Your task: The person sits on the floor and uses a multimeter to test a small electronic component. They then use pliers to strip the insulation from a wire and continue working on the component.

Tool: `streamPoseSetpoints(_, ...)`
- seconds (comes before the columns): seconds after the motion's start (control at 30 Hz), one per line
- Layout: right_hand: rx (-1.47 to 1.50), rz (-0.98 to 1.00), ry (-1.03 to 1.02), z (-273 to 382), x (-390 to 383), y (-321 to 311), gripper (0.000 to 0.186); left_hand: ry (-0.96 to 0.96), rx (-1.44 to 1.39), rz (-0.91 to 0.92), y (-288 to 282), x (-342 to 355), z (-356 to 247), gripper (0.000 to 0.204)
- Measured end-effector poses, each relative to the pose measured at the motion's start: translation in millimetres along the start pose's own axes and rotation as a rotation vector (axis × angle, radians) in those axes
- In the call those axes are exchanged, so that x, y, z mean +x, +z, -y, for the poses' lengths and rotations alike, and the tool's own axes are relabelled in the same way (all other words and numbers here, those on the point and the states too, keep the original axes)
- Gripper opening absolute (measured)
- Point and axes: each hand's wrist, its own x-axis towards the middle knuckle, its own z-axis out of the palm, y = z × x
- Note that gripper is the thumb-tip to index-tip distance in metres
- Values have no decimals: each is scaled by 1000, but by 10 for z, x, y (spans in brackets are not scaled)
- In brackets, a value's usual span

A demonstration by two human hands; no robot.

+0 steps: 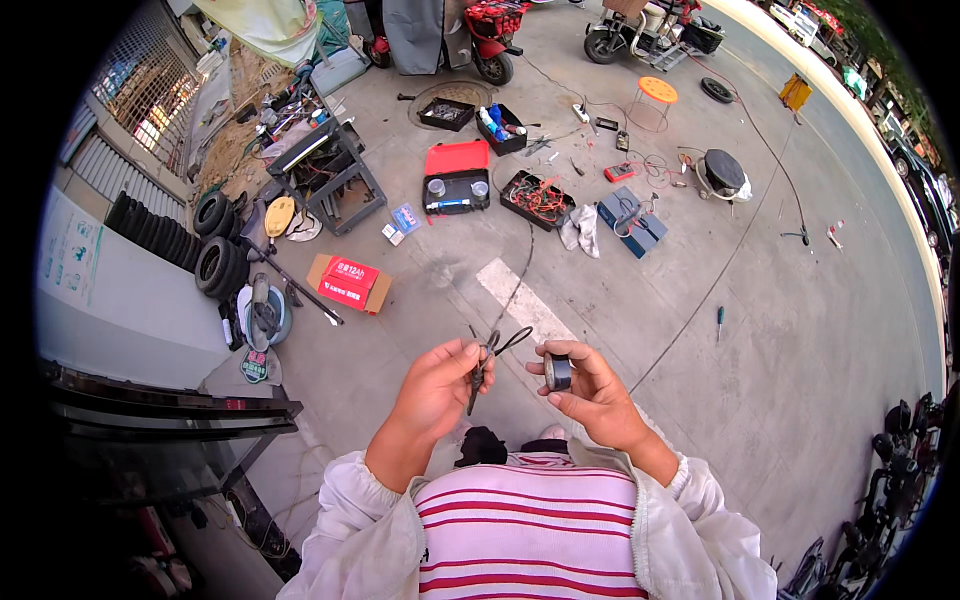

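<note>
A black cable (515, 339) is pinched between the thumb and fingers of my left hand (436, 388). Its loop sticks out to the right and a loose end hangs below the fingers. My right hand (606, 402) grips a roll of black tape (559, 373) between thumb and fingers, its round side facing left. A small gap separates the two hands, which are held in front of my body above the concrete floor.
Ahead lie a red-and-black tool case (458, 160), a black tray of red wires (538, 197), a white rag (580, 230) and a blue-grey box (632, 222). A red carton (349, 284) and tires (215, 266) are left; a screwdriver (720, 318) lies right.
</note>
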Motion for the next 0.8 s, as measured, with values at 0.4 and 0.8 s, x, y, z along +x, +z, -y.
streamPoseSetpoints(0.4,290,218,371,-513,-605,-131,39,41,179,23,-32,-532,712,19)
streamPoseSetpoints(0.8,340,253,610,-1397,-463,1548,32,84,625,-321,-1017,-2390,716,27)
